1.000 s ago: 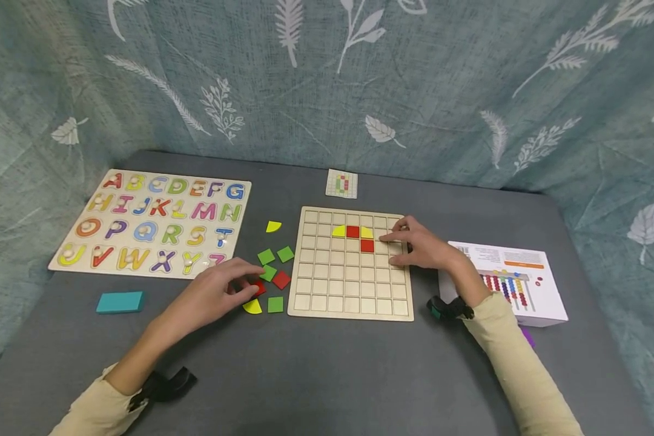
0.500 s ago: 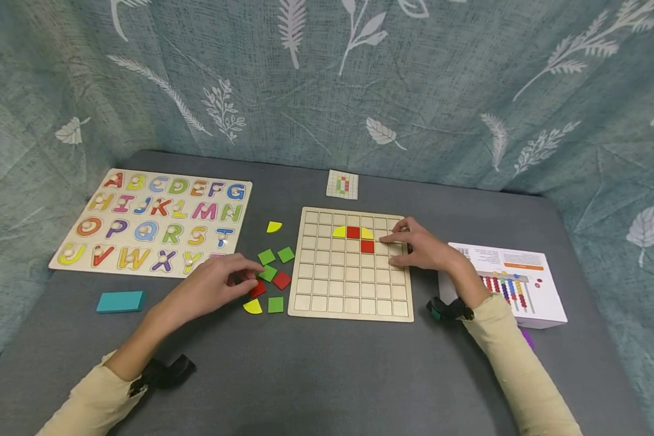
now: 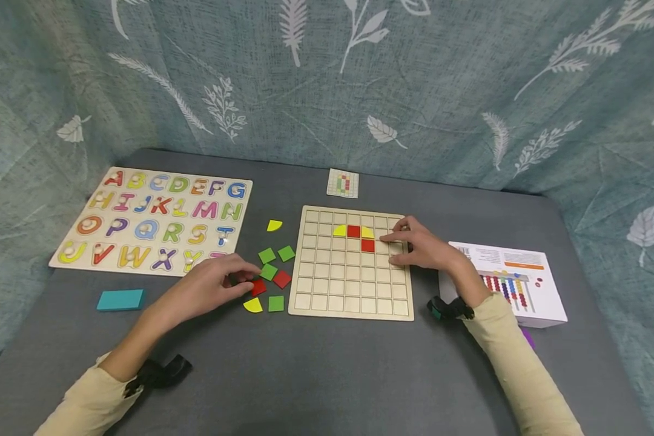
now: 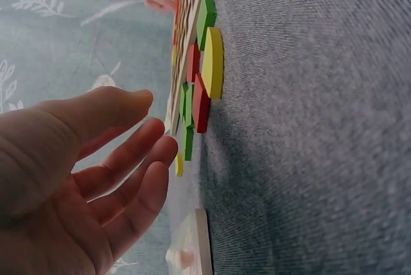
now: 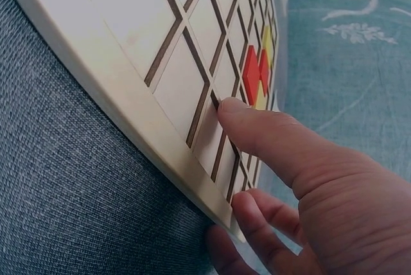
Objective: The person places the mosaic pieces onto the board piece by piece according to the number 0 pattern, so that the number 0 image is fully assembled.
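Left hand (image 3: 209, 286) half open, empty, just beside a red tile (image 3: 258, 287) on counter (image 3: 327, 369), left of board (image 3: 328, 284). Right hand (image 3: 426, 247), fingers parted, rests at board's edge. Picking step, likely — next wants a pinch.

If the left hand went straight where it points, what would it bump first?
The left hand would probably meet the red square by its thumb first. It might pass over it, because its height is unclear.
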`<action>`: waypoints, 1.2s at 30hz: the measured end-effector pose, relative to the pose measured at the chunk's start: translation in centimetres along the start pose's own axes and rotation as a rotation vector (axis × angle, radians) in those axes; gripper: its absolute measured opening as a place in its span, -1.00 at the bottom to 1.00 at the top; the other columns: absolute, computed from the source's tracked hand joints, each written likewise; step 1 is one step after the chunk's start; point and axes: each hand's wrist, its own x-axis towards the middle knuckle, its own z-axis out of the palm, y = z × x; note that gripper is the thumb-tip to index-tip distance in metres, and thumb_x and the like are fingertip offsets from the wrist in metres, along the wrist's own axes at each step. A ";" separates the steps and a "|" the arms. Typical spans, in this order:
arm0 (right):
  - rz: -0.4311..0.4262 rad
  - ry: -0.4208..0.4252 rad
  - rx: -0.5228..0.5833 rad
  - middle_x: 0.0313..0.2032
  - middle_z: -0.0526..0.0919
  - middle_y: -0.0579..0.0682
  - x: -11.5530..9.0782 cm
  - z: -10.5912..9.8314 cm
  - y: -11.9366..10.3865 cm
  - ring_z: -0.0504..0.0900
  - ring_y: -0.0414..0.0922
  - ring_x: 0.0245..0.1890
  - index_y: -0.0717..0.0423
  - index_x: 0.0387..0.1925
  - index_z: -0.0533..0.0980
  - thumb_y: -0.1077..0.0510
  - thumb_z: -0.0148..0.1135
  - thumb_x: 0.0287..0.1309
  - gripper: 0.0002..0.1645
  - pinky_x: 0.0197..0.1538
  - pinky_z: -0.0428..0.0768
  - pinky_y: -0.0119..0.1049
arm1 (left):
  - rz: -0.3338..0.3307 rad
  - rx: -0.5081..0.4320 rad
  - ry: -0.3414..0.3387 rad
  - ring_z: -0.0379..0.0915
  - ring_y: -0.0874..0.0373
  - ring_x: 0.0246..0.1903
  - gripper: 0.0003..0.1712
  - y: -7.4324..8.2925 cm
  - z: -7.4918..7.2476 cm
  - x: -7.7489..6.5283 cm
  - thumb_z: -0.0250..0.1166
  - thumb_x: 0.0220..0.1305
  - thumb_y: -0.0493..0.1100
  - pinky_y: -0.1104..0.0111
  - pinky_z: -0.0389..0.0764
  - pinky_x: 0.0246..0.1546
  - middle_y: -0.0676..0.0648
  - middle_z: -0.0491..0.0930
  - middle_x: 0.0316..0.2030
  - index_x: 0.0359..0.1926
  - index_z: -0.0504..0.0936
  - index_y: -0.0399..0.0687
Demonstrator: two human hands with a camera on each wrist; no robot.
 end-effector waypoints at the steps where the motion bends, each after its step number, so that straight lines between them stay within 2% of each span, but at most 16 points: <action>1: 0.000 0.002 0.002 0.09 0.24 0.21 0.0 0.0 0.0 0.27 0.05 -0.04 0.17 0.23 0.48 0.15 0.30 0.19 -0.44 -0.06 0.29 -0.11 | 0.005 0.001 0.002 0.45 0.22 -0.33 -0.67 0.0 0.0 0.0 0.42 0.10 -0.26 0.45 0.50 -0.33 0.04 0.64 -0.31 -0.06 0.70 -0.12; 6: 0.008 0.008 -0.001 0.10 0.24 0.20 0.0 -0.2 -0.1 0.28 0.04 -0.04 0.16 0.22 0.49 0.14 0.31 0.18 -0.45 -0.05 0.31 -0.10 | 0.015 0.010 -0.004 0.48 0.18 -0.27 -0.67 0.1 -0.1 0.2 0.42 0.11 -0.26 0.37 0.54 -0.24 -0.02 0.66 -0.22 -0.05 0.70 -0.12; 9: 0.010 0.008 -0.004 0.10 0.25 0.20 0.1 -0.1 -0.1 0.29 0.04 -0.03 0.14 0.22 0.49 0.13 0.32 0.18 -0.45 -0.04 0.31 -0.11 | 0.012 0.012 -0.021 0.47 0.17 -0.25 -0.67 0.1 0.0 0.2 0.41 0.12 -0.26 0.38 0.54 -0.26 -0.03 0.65 -0.19 -0.04 0.69 -0.12; 25: 0.005 -0.004 -0.001 0.09 0.25 0.21 0.1 -0.1 -0.2 0.28 0.05 -0.03 0.17 0.22 0.48 0.14 0.30 0.20 -0.45 -0.04 0.31 -0.09 | 0.017 0.047 -0.047 0.49 0.21 -0.27 -0.69 0.1 0.4 0.1 0.40 0.14 -0.22 0.36 0.52 -0.27 -0.02 0.66 -0.19 -0.05 0.70 -0.08; 36: 0.013 0.000 -0.013 0.09 0.25 0.20 0.0 0.1 -0.5 0.27 0.04 -0.04 0.15 0.23 0.48 0.13 0.31 0.19 -0.44 -0.06 0.31 -0.11 | 0.003 0.170 -0.156 0.49 0.19 -0.28 -0.75 0.4 0.2 0.8 0.43 0.11 -0.15 0.32 0.52 -0.28 0.01 0.60 -0.21 -0.13 0.76 0.03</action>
